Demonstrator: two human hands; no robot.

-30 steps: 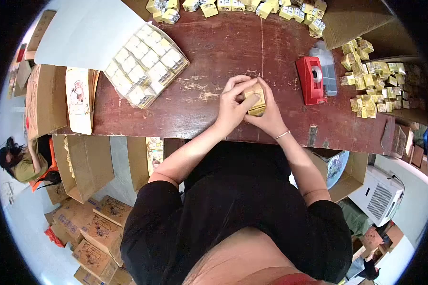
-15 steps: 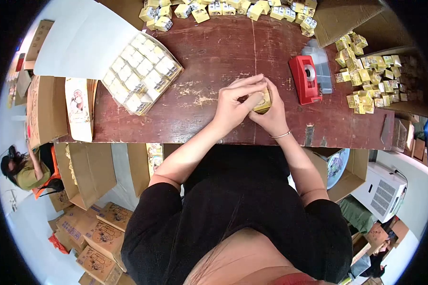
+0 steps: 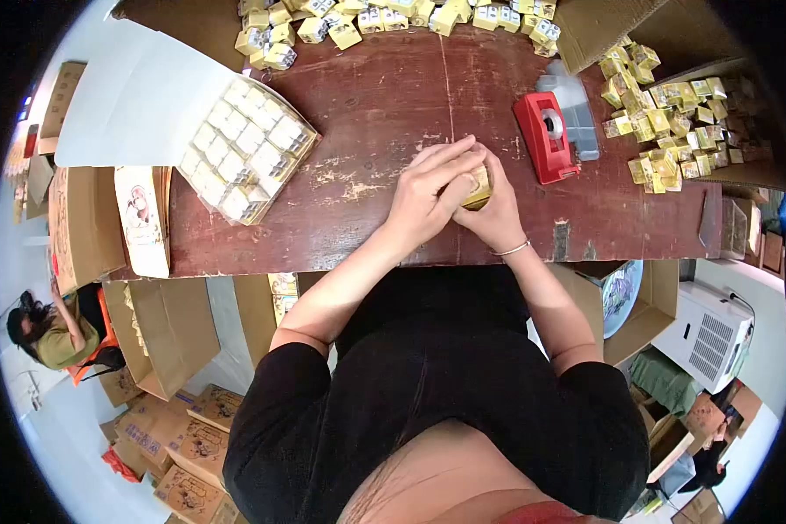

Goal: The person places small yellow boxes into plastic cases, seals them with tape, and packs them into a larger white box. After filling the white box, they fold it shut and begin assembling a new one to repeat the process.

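Note:
A small yellow box (image 3: 479,189) is held between my two hands just above the red-brown wooden table (image 3: 367,223). My left hand (image 3: 424,194) closes over it from the left, with its fingers stretched across the top. From the right, my right hand (image 3: 499,208) wraps round the box, thumb toward me. Fingers hide most of the box. To the left lies an open display box (image 3: 301,160) packed with rows of small boxes, its white lid (image 3: 131,100) folded back.
A red tape dispenser (image 3: 546,144) stands right of my hands, beside clear plastic pieces (image 3: 576,113). Small yellow boxes (image 3: 345,35) lie along the far side, and more yellow boxes (image 3: 659,122) spill at right. Printed cards (image 3: 142,218) rest at left. A person (image 3: 57,327) sits far left.
The view has shifted slightly, so the table and its things appear moved a little. My hands still grip the yellow box, with the left fingers lying a bit flatter over it.

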